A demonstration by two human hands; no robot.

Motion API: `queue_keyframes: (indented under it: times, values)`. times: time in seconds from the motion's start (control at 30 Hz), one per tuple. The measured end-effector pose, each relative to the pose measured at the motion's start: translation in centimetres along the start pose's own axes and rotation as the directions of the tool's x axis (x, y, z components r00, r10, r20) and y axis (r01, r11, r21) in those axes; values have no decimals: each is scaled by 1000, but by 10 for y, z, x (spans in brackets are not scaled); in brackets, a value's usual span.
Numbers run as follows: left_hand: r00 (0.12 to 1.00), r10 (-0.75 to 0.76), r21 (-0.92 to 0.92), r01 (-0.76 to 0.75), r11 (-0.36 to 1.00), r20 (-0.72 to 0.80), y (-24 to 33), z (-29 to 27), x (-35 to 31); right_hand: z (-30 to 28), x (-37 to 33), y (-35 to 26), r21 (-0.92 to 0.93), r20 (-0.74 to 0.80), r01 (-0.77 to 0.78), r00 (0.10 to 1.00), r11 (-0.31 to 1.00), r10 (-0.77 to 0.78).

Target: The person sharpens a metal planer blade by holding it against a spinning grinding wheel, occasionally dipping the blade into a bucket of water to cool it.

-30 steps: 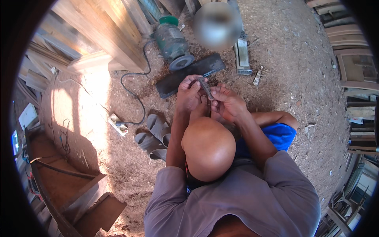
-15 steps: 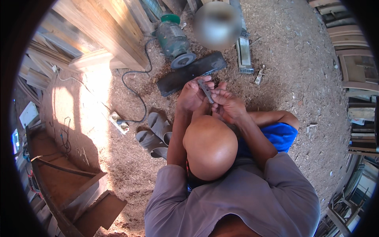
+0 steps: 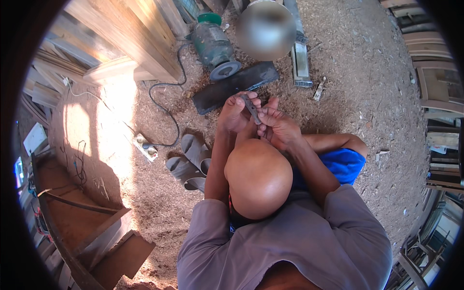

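A small, flat, dark grey metal piece (image 3: 251,107) with notches or holes along it is held slantwise in front of my raised knee. My left hand (image 3: 233,115) grips its upper end between thumb and fingers. At the lower end, my right hand (image 3: 280,125) pinches it with thumb and fingertips. Just beyond my hands lies a long black block or trough (image 3: 232,88). Touching or nearly touching its far side is the grey disc (image 3: 225,70) of a green motor grinder (image 3: 210,44). What the piece belongs to I cannot make out.
A round, blurred pale vessel (image 3: 266,31) and a long narrow sharpening-stone-like block (image 3: 300,63) stand beyond my hands. Grey footwear (image 3: 185,168), a socket strip (image 3: 145,148) and a black cable (image 3: 166,111) lie at left. Timber (image 3: 130,36) leans far left; wooden frames (image 3: 437,82) line the right.
My hands and the metal piece stay almost in place, with only a slight shift of grip or angle. The surroundings look the same.
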State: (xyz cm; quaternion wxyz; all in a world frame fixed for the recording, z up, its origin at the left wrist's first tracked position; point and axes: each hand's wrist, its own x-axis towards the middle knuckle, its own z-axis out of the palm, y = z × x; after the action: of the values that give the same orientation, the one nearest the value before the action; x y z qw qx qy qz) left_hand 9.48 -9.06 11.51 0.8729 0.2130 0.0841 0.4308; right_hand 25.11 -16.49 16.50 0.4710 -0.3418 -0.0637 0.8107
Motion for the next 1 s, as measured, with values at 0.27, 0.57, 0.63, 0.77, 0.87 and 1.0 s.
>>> queue_keyframes:
  times: [0.27, 0.57, 0.63, 0.77, 0.87, 1.0]
  values:
    - [1000, -3, 37, 3, 999, -20, 1, -2, -1, 3, 1, 0, 10, -10, 13, 1000, 1000, -13]
    - [991, -106, 135, 95, 986, 76, -6, 12, 1, 3, 11, 3, -14, -36, 129, 991, 992, -129]
    - [992, -122, 150, 116, 982, 35, -5, 11, 0, 8, 11, 4, -25, -42, 145, 988, 989, -146]
    - [993, -108, 156, 113, 981, -41, -6, 20, 0, 5, 11, 5, -23, -37, 157, 987, 987, -158]
    - [993, -115, 140, 117, 983, -26, -4, 23, 0, 7, 9, 4, 2, -30, 155, 987, 988, -155]
    - [995, -97, 153, 99, 983, -20, -3, 27, 1, 7, 8, 3, 22, -23, 138, 990, 990, -138]
